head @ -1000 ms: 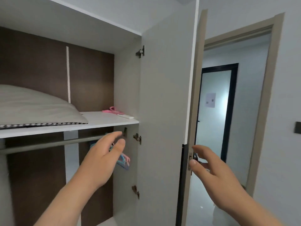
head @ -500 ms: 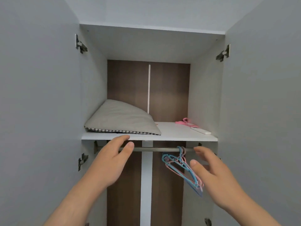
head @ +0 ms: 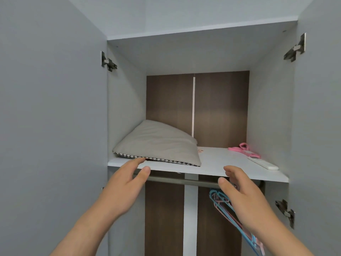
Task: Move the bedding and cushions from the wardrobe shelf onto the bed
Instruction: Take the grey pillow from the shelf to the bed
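A grey cushion (head: 156, 143) with a black-and-white houndstooth underside lies on the left half of the white wardrobe shelf (head: 217, 163), its back tilted up against the rear panel. My left hand (head: 125, 189) is raised in front of the shelf edge with fingers apart; its fingertips reach the cushion's front edge without gripping it. My right hand (head: 243, 198) hovers open just below the shelf's front edge, right of centre, holding nothing. The bed is out of view.
Both wardrobe doors (head: 51, 126) stand open on either side. A pink hanger (head: 243, 149) and a white remote control (head: 263, 163) lie on the shelf's right part. Under the shelf runs a metal rail (head: 184, 181) with blue and pink hangers (head: 232, 217) behind my right hand.
The view swung from the right door and doorway to face the wardrobe interior and moved closer. Both hands rose toward the shelf; the left hand's fingertips now meet the cushion's edge.
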Demonstrator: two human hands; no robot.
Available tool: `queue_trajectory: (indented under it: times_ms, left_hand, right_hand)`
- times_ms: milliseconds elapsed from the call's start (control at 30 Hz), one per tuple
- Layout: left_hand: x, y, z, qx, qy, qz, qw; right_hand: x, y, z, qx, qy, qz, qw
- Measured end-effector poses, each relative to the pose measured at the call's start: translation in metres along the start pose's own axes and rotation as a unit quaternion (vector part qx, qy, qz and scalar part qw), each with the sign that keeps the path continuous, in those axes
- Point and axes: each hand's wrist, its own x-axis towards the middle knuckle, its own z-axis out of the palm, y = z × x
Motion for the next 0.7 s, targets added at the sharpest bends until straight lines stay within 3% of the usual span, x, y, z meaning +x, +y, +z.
queue_trajectory:
  times_ms: [367, 700]
  left_hand:
    - [0.093, -0.051, 0.031, 0.016, 0.01, 0.0, 1.0]
    - [0.281, -0.132, 0.051, 0.086, 0.029, -0.007, 0.996]
  right_hand:
    - [0.093, 0.024, 0.046, -0.017, -0.001, 0.004, 1.0]
    - [0.247, 0.041, 0.13, -0.04, 0.019, 0.01, 0.999]
